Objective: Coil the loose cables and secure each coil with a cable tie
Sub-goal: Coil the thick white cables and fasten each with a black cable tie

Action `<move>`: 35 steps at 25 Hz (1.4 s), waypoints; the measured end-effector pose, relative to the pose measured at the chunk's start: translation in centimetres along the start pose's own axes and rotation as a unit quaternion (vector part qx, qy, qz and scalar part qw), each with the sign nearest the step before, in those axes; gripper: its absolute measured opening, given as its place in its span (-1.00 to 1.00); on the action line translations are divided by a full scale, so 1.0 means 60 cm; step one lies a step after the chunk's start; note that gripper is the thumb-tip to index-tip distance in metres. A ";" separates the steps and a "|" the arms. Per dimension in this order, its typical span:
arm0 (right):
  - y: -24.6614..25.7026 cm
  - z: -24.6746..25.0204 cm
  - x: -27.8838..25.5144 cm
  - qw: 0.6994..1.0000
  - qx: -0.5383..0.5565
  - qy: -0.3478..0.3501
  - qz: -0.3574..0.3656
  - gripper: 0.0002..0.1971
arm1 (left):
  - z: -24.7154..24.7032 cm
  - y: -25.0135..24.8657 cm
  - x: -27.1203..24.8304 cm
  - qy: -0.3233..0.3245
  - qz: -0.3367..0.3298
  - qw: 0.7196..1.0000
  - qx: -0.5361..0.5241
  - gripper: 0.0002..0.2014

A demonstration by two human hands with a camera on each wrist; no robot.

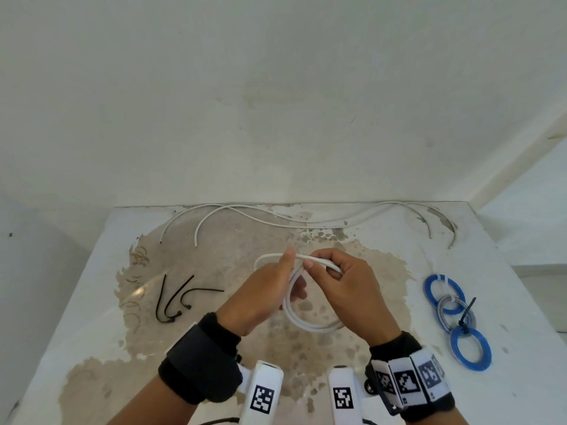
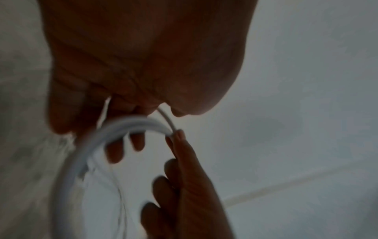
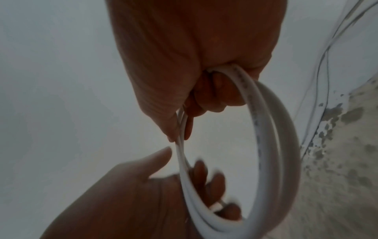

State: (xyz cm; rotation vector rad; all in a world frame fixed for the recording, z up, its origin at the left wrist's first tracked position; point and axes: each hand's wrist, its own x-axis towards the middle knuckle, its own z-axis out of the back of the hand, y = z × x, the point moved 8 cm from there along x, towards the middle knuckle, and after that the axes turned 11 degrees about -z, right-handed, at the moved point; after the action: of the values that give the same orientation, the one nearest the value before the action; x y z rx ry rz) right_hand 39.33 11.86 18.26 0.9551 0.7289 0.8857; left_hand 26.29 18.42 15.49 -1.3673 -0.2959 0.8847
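Loops of white cable (image 1: 306, 320) hang between my hands above the table (image 1: 92, 302) centre. My right hand (image 1: 352, 289) clamps the gathered turns so they can't spring apart; my left hand (image 1: 264, 292) pinches the free end, guiding it round. Black cable ties (image 1: 175, 299) wait at nine o'clock, finished coils (image 1: 454, 317) at three.

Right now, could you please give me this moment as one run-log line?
step: coiling white cable | left hand: guiding loop | right hand: gripping coil | black ties: untouched | tied coils: right
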 end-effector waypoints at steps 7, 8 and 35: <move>0.011 0.004 0.000 0.998 -0.015 0.068 -0.007 -0.86 | 0.063 -0.070 0.005 -0.066 -0.235 0.956 0.165 -0.78; 0.014 0.003 0.000 0.998 -0.010 0.063 -0.006 -0.85 | 0.046 -0.061 0.010 -0.010 -0.215 0.962 0.170 -0.72; -0.053 -0.048 0.011 0.935 0.278 0.118 -0.187 -0.71 | 0.018 0.044 -0.002 0.089 0.065 0.898 -0.426 -0.74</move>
State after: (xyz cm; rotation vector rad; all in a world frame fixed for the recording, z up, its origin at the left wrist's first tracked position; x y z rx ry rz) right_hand 38.19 12.55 14.16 1.1596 1.3671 0.4590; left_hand 24.51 19.02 13.31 -2.2916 -0.4853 0.7480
